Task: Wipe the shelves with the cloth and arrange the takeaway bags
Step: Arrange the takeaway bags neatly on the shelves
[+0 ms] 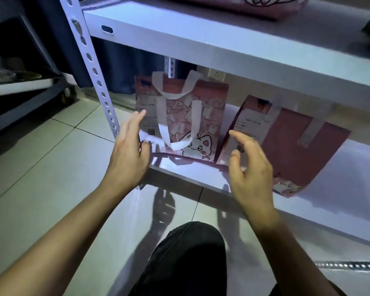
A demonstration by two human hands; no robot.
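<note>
Two pink takeaway bags stand on the lowest white shelf (340,167). The left bag (192,116) shows a cartoon cat and white handles and stands upright near the shelf's left end. The right bag (291,142) leans to the right. My left hand (128,150) is open beside the left bag's left edge, fingertips close to it. My right hand (250,167) is open in front of the gap between the two bags, holding nothing. No cloth is in view.
The white perforated upright (94,71) of the rack stands just left of my left hand. The shelf above (201,37) holds another pink bag (254,7). A dark trolley with a white tray (19,86) is at the left. My knee (190,253) rests on the tiled floor.
</note>
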